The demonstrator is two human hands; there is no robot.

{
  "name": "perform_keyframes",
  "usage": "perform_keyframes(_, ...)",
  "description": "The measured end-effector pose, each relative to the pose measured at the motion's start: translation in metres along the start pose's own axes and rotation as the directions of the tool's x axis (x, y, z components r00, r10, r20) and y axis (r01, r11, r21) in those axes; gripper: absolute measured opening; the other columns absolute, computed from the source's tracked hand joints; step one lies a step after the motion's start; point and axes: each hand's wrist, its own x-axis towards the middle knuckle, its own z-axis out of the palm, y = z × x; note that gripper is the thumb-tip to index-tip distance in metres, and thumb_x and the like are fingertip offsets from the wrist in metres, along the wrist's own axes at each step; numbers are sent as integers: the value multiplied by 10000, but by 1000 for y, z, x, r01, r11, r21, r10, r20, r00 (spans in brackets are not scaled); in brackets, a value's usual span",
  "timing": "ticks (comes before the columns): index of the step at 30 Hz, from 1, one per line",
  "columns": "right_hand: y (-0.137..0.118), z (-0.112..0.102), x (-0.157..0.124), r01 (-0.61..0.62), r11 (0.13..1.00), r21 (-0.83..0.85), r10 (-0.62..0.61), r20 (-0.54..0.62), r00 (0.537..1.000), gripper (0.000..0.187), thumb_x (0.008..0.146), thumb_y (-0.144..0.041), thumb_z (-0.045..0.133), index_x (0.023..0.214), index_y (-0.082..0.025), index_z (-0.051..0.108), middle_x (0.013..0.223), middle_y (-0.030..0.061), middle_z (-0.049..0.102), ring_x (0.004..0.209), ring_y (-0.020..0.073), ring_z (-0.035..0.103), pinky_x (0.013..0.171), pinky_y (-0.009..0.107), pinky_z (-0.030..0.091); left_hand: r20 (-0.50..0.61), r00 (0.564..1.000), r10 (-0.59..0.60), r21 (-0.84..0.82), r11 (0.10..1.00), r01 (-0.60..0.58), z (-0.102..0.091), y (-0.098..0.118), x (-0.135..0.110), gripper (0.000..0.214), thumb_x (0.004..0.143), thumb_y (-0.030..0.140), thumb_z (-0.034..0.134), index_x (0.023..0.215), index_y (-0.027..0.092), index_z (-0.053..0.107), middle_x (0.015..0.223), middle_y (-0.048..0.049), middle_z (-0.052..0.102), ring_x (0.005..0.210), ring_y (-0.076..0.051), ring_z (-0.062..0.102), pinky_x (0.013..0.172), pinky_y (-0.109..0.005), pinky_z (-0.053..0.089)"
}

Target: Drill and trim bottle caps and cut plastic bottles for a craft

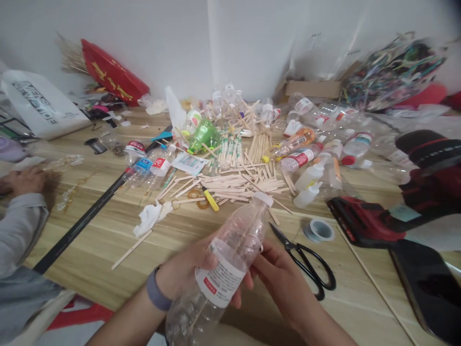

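A clear plastic bottle (248, 228) with a white cap and a white printed label is tilted in front of me, its cap pointing up and away. My left hand (201, 254) is wrapped round it at the label, the thumb on top and fingertips showing underneath. Through the clear wall runs a thin stick-like line. My right hand (275, 269) touches the bottle's right side, with thumb and finger pinched together by a small white spot at the wall. What that pinch holds is too small to make out. Black-handled scissors (304, 259) lie just beyond my right hand.
Wooden sticks (237, 187) and a yellow-handled tool (210, 198) lie ahead. Several bottles (302, 156) crowd the back. To the right are a wire spool (320, 229), a red-black power drill (382, 216) and a dark phone (428, 288). Another person's hand (27, 181) rests at left.
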Motion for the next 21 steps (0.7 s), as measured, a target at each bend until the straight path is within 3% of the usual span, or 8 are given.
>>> perform_keyframes(5, 6, -8, 1, 72, 996, -49, -74, -52, 996, 370, 736, -537, 765, 725, -184, 653, 593, -45, 524, 577, 103, 429, 585, 240, 358, -33, 999, 11, 17, 1000, -10, 2, 6, -2, 728, 683, 452, 799, 1283, 134, 537, 883, -137, 746, 622, -222, 729, 490, -222, 526)
perform_keyframes(8, 3, -6, 2, 121, 991, -47, -126, -106, 986, 319, 745, -496, 770, 801, -194, 682, 673, -34, 578, 608, 103, 463, 606, 232, 384, -15, 1000, -13, -1, 1000, 13, 0, 5, -1, 725, 695, 460, 785, 1298, 148, 530, 883, -132, 751, 607, -222, 728, 482, -230, 532)
perform_keyframes(11, -2, -1, 2, 48, 998, -42, -48, 0, 999, 326, 767, -493, 742, 882, -191, 701, 706, -1, 647, 605, 122, 517, 604, 250, 416, -21, 1000, -11, -15, 1000, 11, -2, 2, 1, 643, 710, 455, 777, 1233, 143, 573, 880, -134, 757, 630, -226, 737, 505, -236, 550)
perform_keyframes(13, -3, 2, 3, 14, 998, -63, -12, 32, 999, 339, 762, -511, 731, 839, -183, 696, 647, 2, 638, 600, 139, 538, 611, 266, 435, 18, 999, -32, -30, 999, 33, -5, 0, 2, 655, 690, 446, 795, 1230, 151, 572, 881, -139, 759, 646, -238, 741, 512, -248, 559)
perform_keyframes(17, -1, 0, 4, 74, 982, -172, -83, -45, 996, 336, 727, -508, 744, 762, -184, 664, 670, 2, 618, 629, 150, 536, 620, 275, 450, 50, 995, -83, -37, 996, 85, -8, -1, 2, 696, 670, 421, 811, 1267, 177, 552, 915, -139, 757, 678, -246, 743, 526, -263, 560)
perform_keyframes(21, 3, -5, 3, 113, 962, -250, -118, -3, 993, 331, 801, -512, 665, 755, -186, 636, 625, -19, 550, 578, 130, 485, 556, 256, 413, 37, 997, -70, -99, 992, 74, -12, 4, 2, 629, 679, 505, 765, 1164, 132, 623, 884, -134, 750, 631, -220, 724, 482, -218, 510)
